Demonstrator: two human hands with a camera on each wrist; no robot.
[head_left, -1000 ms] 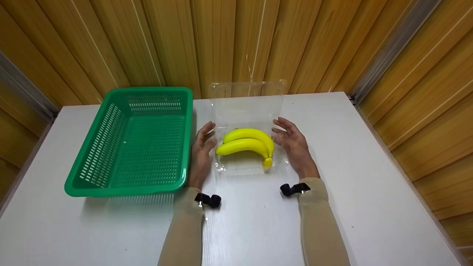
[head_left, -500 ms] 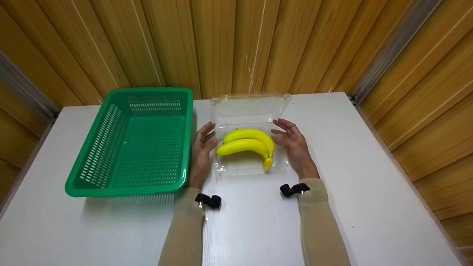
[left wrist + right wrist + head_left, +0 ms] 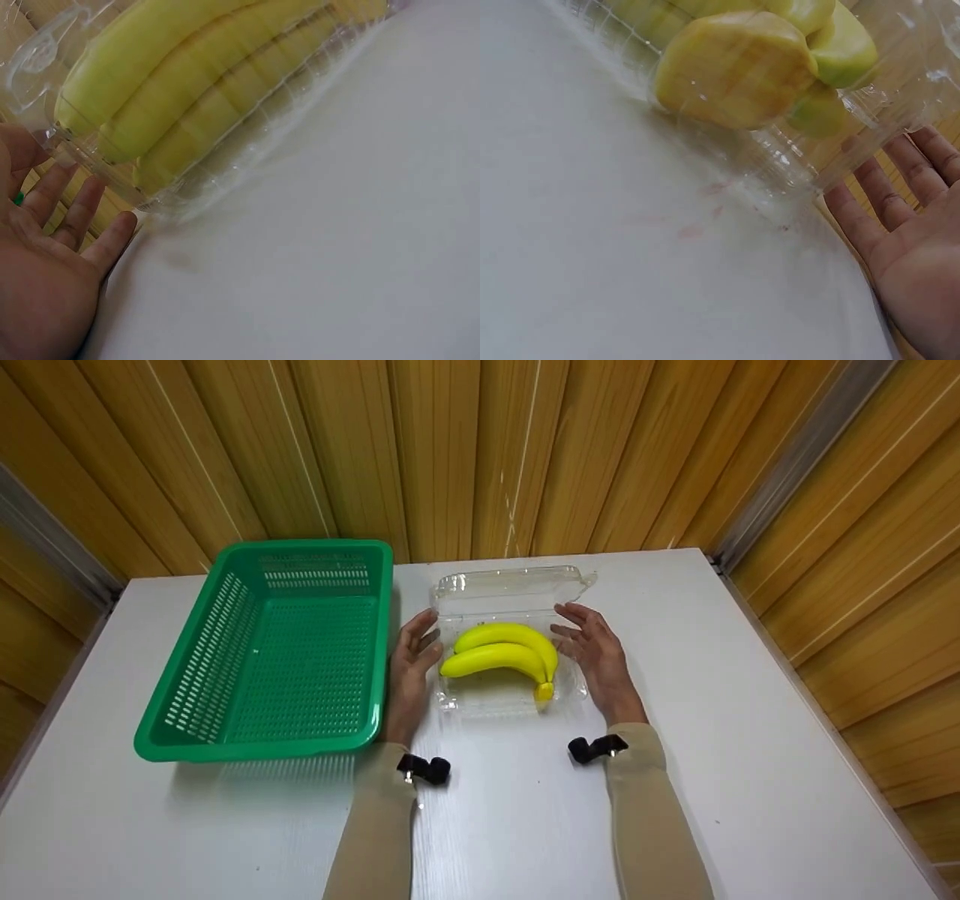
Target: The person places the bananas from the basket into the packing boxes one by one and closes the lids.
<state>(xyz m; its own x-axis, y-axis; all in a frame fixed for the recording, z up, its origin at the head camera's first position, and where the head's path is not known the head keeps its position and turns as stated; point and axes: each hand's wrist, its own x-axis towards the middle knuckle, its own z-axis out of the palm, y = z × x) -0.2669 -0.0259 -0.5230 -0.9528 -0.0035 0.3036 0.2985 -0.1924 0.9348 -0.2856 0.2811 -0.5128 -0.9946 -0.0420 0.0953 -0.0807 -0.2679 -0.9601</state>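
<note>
A bunch of yellow bananas (image 3: 499,654) lies in a clear plastic clamshell box (image 3: 487,701) in the middle of the table, stem end at the near right. Its hinged lid (image 3: 495,585) leans away at the back. My left hand (image 3: 409,667) stands at the box's left side, fingers extended along the wall; in the left wrist view the fingertips are right at the box's end. On the opposite side, my right hand (image 3: 601,664) has its fingers spread close to the wall, palm facing the box. Neither hand grips anything.
A green plastic basket (image 3: 300,660) with slotted walls stands just left of my left hand. The white table (image 3: 750,735) runs back to a wooden slatted wall (image 3: 435,457), with another on the right.
The clear lid has tipped back and down from nearly upright toward the far table edge. Both hands and the bananas have stayed in place.
</note>
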